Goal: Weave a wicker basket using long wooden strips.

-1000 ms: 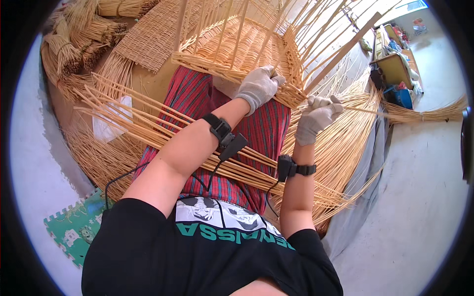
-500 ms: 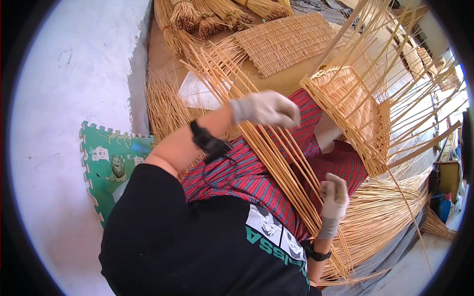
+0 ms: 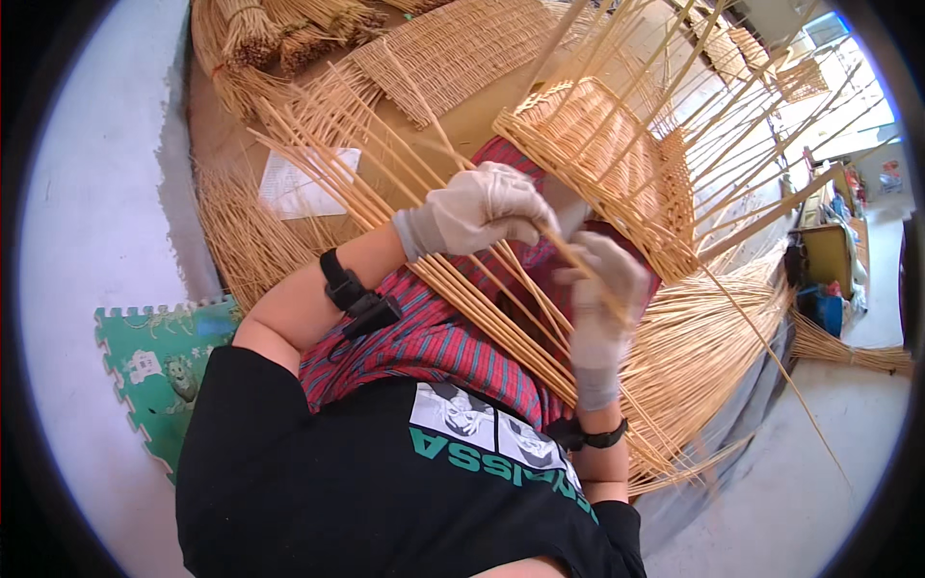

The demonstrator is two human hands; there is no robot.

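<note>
Head view, left hand [image 3: 489, 207] gripped a reed [image 3: 568, 252], right hand [image 3: 609, 277] blurred alongside, its grasp impossible to tell, basket [image 3: 578, 173] beyond.

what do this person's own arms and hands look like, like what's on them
The left hand and right hand wear off-white fabric gloves with greyish cuffs. Around each forearm goes a black strap carrying a small dark box. Short black sleeves cover the upper arms.

The right hand [image 3: 611, 274] and the cane [image 3: 575, 258] running past it are blurred.
</note>
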